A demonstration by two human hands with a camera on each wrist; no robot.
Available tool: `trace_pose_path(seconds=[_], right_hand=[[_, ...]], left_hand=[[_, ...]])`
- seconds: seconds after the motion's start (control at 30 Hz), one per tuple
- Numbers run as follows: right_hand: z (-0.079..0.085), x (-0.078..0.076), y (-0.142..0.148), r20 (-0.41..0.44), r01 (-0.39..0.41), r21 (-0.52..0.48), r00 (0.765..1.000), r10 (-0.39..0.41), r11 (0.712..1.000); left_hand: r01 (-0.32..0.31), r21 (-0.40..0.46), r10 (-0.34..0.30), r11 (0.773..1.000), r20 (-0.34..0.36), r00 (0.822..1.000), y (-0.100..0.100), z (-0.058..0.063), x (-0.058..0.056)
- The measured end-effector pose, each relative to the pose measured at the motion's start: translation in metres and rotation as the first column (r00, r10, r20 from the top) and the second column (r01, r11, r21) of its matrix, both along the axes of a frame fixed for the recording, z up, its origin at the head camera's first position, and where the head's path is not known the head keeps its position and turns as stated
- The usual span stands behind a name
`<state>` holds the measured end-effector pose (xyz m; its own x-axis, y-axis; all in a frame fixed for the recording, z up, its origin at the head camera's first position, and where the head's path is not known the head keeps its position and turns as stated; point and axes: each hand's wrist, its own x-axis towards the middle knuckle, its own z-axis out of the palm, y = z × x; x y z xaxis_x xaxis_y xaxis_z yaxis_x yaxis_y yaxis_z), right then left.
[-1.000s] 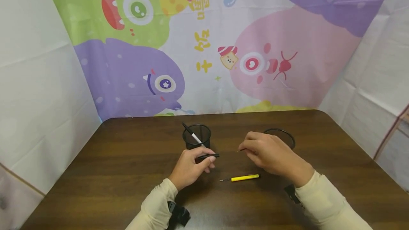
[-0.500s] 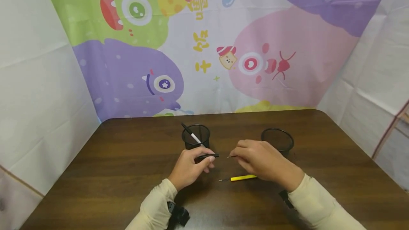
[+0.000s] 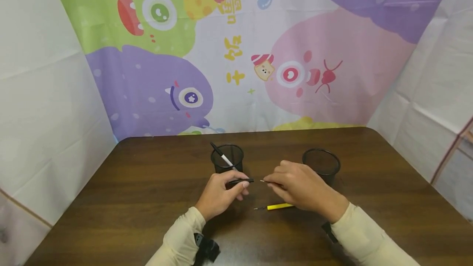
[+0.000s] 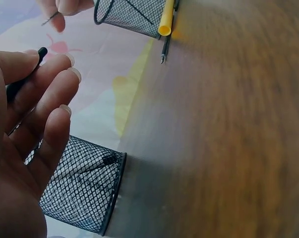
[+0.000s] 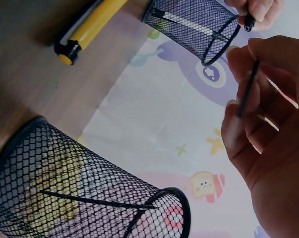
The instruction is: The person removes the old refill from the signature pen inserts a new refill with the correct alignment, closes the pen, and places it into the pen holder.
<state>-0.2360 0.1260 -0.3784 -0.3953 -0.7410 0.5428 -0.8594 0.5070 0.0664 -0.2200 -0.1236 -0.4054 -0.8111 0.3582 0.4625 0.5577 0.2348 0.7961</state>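
Note:
My left hand [image 3: 219,194] pinches a black pen barrel [image 3: 246,180] between thumb and fingers, its end pointing right. Facing it across a small gap, my right hand [image 3: 301,186] pinches a thin dark pen refill [image 5: 248,89]; the refill's metal tip [image 3: 262,181] points left towards the barrel. Below the right hand a yellow pen barrel [image 3: 278,206] lies on the table, partly hidden in the head view. Alongside it lies a dark refill [image 4: 165,48] with a pointed metal tip, poking out past the barrel's end.
Behind my left hand stands a black mesh pen cup [image 3: 236,151] with a white-and-black pen [image 3: 226,159] leaning in it. Another mesh cup [image 3: 321,162] stands behind my right hand. The brown table [image 3: 148,200] backs onto a cartoon-printed curtain [image 3: 244,106].
My right hand has moved left and slightly nearer with the refill, narrowing the gap to the black barrel. It now covers the yellow barrel's right end. The left hand has stayed put.

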Motion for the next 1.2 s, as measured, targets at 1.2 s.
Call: trace_pose_path(seconds=[1.2], right_hand=[[-0.014,-0.004,-0.001,0.113,0.038,-0.071,0.993,-0.030,0.997]], left_hand=[[0.012,0.006,-0.012,1.000,0.025,1.000,0.001,0.000,0.000]])
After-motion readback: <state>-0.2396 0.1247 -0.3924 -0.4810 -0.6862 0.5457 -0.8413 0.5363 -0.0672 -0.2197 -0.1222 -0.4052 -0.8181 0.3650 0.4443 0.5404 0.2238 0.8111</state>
